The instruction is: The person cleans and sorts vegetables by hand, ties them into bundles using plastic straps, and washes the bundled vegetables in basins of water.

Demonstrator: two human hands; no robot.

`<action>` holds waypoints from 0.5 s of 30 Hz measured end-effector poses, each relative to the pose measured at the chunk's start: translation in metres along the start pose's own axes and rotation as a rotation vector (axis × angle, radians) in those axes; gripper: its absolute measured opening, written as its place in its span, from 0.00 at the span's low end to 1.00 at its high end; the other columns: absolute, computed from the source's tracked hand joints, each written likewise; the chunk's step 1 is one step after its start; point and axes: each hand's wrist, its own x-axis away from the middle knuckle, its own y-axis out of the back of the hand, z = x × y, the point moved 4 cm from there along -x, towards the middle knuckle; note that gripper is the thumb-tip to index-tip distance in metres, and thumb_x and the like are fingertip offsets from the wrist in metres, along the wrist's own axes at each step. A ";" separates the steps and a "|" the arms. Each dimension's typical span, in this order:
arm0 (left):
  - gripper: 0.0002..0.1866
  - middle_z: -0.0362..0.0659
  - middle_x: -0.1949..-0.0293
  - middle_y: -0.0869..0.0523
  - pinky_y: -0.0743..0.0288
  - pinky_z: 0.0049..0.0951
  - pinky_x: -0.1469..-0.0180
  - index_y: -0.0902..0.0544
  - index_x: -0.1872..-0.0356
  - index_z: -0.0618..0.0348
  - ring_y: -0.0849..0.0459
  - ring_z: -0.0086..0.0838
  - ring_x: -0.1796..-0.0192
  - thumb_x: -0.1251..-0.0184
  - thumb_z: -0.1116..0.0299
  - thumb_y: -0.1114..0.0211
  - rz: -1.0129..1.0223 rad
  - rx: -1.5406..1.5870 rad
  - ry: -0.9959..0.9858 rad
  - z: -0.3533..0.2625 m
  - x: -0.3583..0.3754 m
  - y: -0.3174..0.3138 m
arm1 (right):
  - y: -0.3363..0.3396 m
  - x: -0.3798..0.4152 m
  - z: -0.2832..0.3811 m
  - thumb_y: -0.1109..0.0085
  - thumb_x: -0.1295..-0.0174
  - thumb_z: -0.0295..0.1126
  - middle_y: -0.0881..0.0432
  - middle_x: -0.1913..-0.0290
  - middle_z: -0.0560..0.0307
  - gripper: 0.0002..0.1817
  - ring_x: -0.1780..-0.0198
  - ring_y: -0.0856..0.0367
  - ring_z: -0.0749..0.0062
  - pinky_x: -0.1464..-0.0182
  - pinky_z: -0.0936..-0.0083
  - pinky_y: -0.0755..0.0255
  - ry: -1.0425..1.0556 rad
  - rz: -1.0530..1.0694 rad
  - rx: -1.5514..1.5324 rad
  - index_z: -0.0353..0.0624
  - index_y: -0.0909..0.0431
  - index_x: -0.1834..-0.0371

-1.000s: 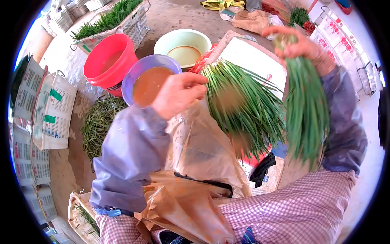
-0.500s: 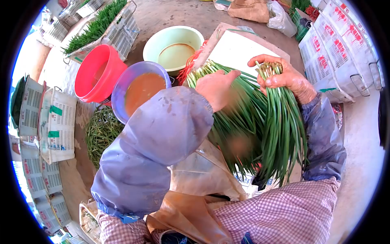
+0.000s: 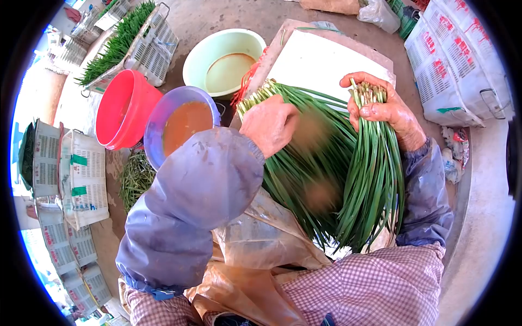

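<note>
On the right, my right hand (image 3: pixel 392 113) grips an upright bunch of green stalks (image 3: pixel 372 168) just below its pale cut ends, its thumb across the front. The long leaves hang down from that hand. Beside it, a larger pile of the same stalks (image 3: pixel 302 179) lies slanted, pale ends at the upper left. Over this pile's upper left part is my left hand (image 3: pixel 270 125), with curled fingers; whatever is between them is hidden. Blurred patches cover part of the pile. A white board (image 3: pixel 321 60) lies behind the stalks.
A purple basin (image 3: pixel 155 122) of brown water, a red bucket (image 3: pixel 122 111) and a pale green basin (image 3: pixel 220 62) stand at the left. Crates (image 3: pixel 84 174) line the left side, and more crates (image 3: pixel 451 60) are stacked at the right. Loose leaves (image 3: pixel 135 182) lie on the floor.
My left hand has moved left and slightly down over the pile, and its outstretched finger is now curled in. My right hand still holds the bunch. The view has shifted slightly.
</note>
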 end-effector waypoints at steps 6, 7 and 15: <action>0.10 0.47 0.69 0.20 0.26 0.42 0.61 0.13 0.68 0.56 0.18 0.43 0.62 0.44 0.62 0.32 -0.062 -0.099 0.109 -0.005 -0.017 -0.016 | 0.003 0.000 -0.004 0.31 0.58 0.37 0.22 0.68 0.59 0.34 0.71 0.22 0.78 0.66 0.84 0.26 0.006 -0.022 -0.037 0.38 0.27 0.44; 0.10 0.47 0.68 0.20 0.25 0.42 0.60 0.13 0.67 0.56 0.18 0.43 0.61 0.44 0.61 0.32 -0.035 -0.121 0.133 -0.008 -0.014 -0.017 | 0.003 0.000 -0.006 0.31 0.58 0.37 0.21 0.68 0.59 0.34 0.71 0.22 0.78 0.66 0.84 0.26 0.006 -0.017 -0.054 0.37 0.27 0.44; 0.13 0.47 0.65 0.18 0.24 0.44 0.59 0.14 0.66 0.55 0.16 0.43 0.60 0.46 0.58 0.29 -0.011 -0.214 0.246 -0.020 -0.023 -0.031 | 0.003 -0.005 -0.014 0.30 0.58 0.35 0.21 0.68 0.58 0.33 0.72 0.21 0.78 0.68 0.83 0.25 -0.017 -0.021 -0.114 0.37 0.26 0.45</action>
